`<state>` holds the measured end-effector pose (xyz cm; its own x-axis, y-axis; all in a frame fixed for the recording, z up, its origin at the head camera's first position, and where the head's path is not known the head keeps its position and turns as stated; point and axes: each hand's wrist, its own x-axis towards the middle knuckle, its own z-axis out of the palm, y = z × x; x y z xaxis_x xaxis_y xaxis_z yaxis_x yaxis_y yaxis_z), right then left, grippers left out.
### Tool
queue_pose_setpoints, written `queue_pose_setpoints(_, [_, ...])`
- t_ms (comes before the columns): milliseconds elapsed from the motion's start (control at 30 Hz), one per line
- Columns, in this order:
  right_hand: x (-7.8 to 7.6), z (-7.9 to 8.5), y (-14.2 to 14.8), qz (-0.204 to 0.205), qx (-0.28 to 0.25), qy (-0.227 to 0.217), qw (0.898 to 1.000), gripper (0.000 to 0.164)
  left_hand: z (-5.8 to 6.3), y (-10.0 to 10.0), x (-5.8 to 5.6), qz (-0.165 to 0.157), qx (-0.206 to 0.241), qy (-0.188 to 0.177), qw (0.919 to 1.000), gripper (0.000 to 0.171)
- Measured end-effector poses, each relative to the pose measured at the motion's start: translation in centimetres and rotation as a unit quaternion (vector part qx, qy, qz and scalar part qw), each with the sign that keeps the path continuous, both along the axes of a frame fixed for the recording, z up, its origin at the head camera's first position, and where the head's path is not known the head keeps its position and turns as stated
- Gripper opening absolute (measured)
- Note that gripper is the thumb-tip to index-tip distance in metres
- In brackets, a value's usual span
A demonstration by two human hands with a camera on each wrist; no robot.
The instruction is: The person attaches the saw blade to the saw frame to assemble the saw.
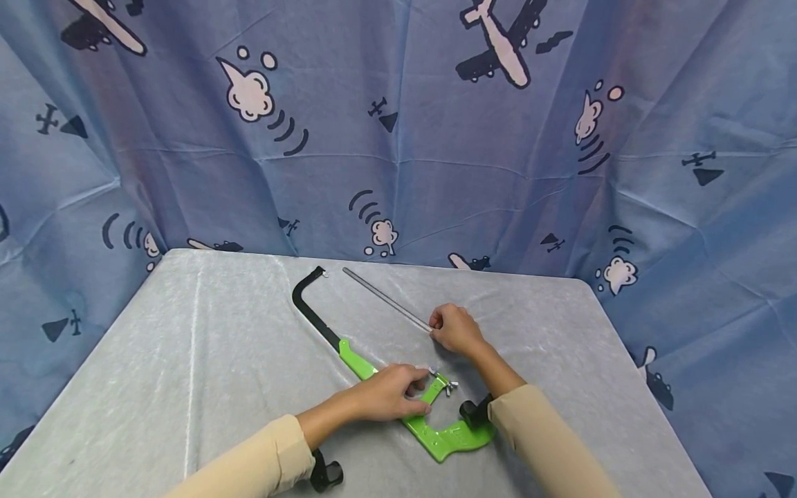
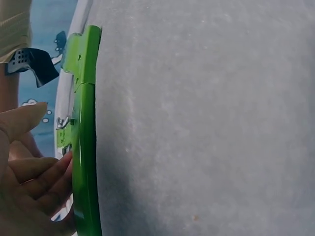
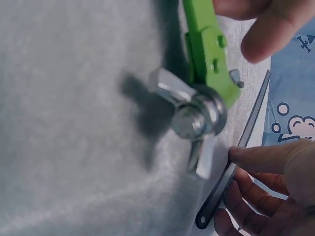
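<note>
A hacksaw frame [image 1: 358,361] with a green handle and a black curved front arm lies diagonally on the table, without a blade across it. Over its middle, my left hand [image 1: 392,393] rests with fingers loosely bent and thumb held apart; the left wrist view has its fingertips right at the green side [image 2: 84,132]. My right hand [image 1: 456,328] pinches a thin grey hacksaw blade [image 1: 386,299] near its near end, thumb on one side and fingers on the other. The blade's holed end [image 3: 202,220] shows in the right wrist view, beyond a metal wing nut [image 3: 189,120] on the green post.
A pale grey cloth covers the table [image 1: 249,360]. Behind it hangs a blue curtain [image 1: 398,180] printed with planes and clouds. Black wrist-worn devices sit at the left cuff [image 1: 326,472] and the right cuff [image 1: 474,413], the right one overlapping the saw handle in the head view.
</note>
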<state>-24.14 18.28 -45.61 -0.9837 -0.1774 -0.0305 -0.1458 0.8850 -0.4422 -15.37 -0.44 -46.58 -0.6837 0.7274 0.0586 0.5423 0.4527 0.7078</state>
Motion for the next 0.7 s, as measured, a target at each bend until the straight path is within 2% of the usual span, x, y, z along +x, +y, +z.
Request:
queue_pose_setpoints(233, [-0.03, -0.05, -0.04, 0.003, -0.023, -0.011, 1.0, 0.015, -0.11, 0.15, -0.08, 0.006, 0.013, -0.045, 0.9989, 0.053])
queue_pose_setpoints(467, [0.02, 0.04, 0.24, 0.019, -0.048, -0.01, 0.999, 0.009, -0.01, 0.36, -0.02, 0.017, 0.015, -0.066, 0.9976, 0.054])
queue_pose_setpoints(700, [-0.11, 0.19, 0.36, 0.05, -0.088, -0.051, 0.994, 0.011, 0.26, 0.43, -0.04, 0.022, 0.023, -0.1, 0.9945, 0.053])
